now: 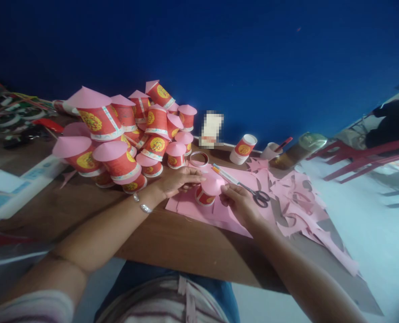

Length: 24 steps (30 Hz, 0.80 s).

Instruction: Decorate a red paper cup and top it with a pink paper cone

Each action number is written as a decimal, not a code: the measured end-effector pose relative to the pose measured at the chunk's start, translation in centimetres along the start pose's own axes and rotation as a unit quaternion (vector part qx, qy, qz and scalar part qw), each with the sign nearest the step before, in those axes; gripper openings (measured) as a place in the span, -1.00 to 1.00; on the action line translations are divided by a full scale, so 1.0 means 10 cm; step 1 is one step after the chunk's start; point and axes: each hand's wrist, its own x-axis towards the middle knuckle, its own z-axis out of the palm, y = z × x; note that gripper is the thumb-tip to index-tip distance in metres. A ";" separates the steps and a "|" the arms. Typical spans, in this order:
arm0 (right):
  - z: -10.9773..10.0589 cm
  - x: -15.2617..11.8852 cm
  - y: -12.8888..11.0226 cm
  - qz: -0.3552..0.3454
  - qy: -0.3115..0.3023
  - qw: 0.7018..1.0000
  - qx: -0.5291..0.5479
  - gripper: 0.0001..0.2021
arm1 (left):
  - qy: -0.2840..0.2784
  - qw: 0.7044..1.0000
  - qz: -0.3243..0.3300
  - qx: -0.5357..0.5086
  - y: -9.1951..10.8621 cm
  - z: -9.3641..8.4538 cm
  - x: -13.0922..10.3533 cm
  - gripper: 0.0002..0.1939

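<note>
A pink paper cone (211, 183) sits over a red paper cup (204, 197) that stands on pink sheets (229, 220). My left hand (182, 181) pinches the cone's left edge, fingers pressed together. At the cone's right edge, my right hand (240, 202) grips it between thumb and fingers. Scissors (260, 198) lie just beyond my right hand, beside a pen (224, 174). A roll of tape (199, 159) lies behind the cone.
Red cups with pink cone tops (117, 159) are piled at the left on the brown table (172, 242). Behind stand a red and white cup (245, 147), a white cup (270, 151) and a leaning bottle (298, 150). Pink paper scraps (300, 202) cover the right side.
</note>
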 end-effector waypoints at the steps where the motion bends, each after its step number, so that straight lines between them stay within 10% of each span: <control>1: 0.00 0.00 0.02 -0.002 -0.001 1.000 0.000 -0.51 | 0.000 1.000 -0.002 -0.001 -0.01 0.00 0.00 -0.48; 24: -0.05 -0.01 0.11 0.006 -0.015 1.000 -0.019 -0.51 | 0.008 0.996 -0.073 -0.058 -0.22 -0.14 0.10 -0.52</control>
